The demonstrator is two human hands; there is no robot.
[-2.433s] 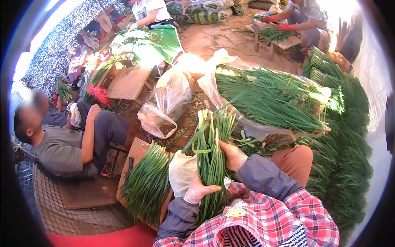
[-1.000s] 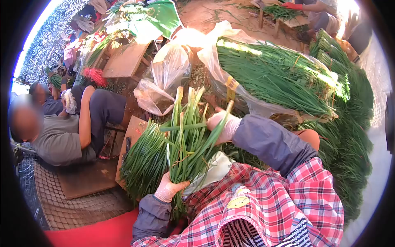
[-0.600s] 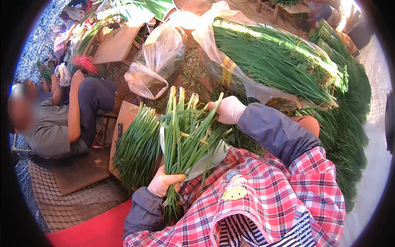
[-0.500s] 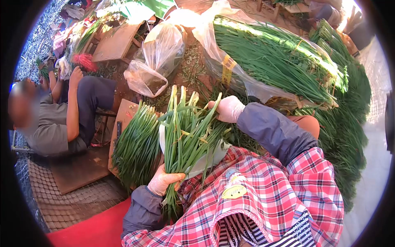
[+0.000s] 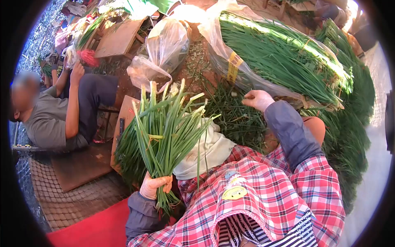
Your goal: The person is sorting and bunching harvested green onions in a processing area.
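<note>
My left hand (image 5: 155,186), in a thin glove, is closed round the lower leafy part of a bunch of green stalks (image 5: 168,136). The pale cut ends of the bunch point up and away from me. My right hand (image 5: 258,100), also gloved, is off the bunch to the right, above loose green leaves (image 5: 236,119). Its fingers are bent together, and whether anything small is between them is hidden. A small pale piece shows just left of its fingertips. Behind the held bunch, more green stalks (image 5: 127,152) lie on a wooden board (image 5: 128,108).
A plastic wrap (image 5: 220,49) holds a large pile of long green stalks (image 5: 279,57). More greens (image 5: 354,123) lie at the right. A clear plastic bag (image 5: 164,45) stands ahead. At the left, a person in a grey shirt (image 5: 49,119) sits near a wooden table (image 5: 119,38). White cloth (image 5: 210,152) covers my lap.
My right hand has moved right, away from the bunch. The bunch in my left hand has shifted slightly left and fans out more, uncovering the white cloth and loose leaves.
</note>
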